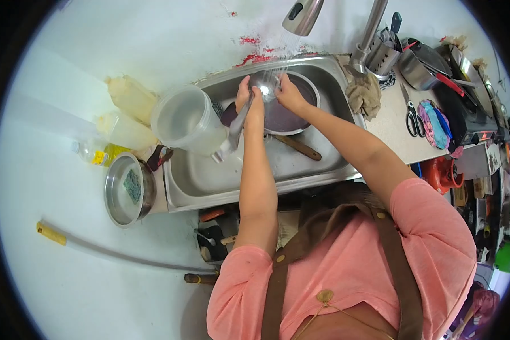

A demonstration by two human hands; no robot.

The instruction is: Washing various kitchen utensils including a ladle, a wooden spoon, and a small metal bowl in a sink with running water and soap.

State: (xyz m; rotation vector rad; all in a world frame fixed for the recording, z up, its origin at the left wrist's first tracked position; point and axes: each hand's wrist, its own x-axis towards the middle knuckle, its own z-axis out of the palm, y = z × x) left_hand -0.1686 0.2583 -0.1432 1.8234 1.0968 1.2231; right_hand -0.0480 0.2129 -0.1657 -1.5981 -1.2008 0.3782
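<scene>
A metal ladle (265, 85) is under running water from the pull-down faucet head (302, 18). My left hand (251, 101) grips its handle close to the bowl, and the handle slants down and left. My right hand (290, 95) holds the rim of the ladle's bowl from the other side. Below both hands, a round metal pan (287, 123) with cloudy water sits in the stainless steel sink (204, 178). A wooden handle (299, 148) lies on the sink floor by the pan. A dark scrubber (217, 109) shows partly behind a clear plastic tub.
The clear plastic tub (182, 117) stands at the sink's left. Further left, a metal bowl (123, 212) holds a green scouring pad (132, 186). Right of the sink are a rag (364, 95), black-handled scissors (413, 119), a utensil holder (382, 55), a pot (418, 70) and a stove (471, 114).
</scene>
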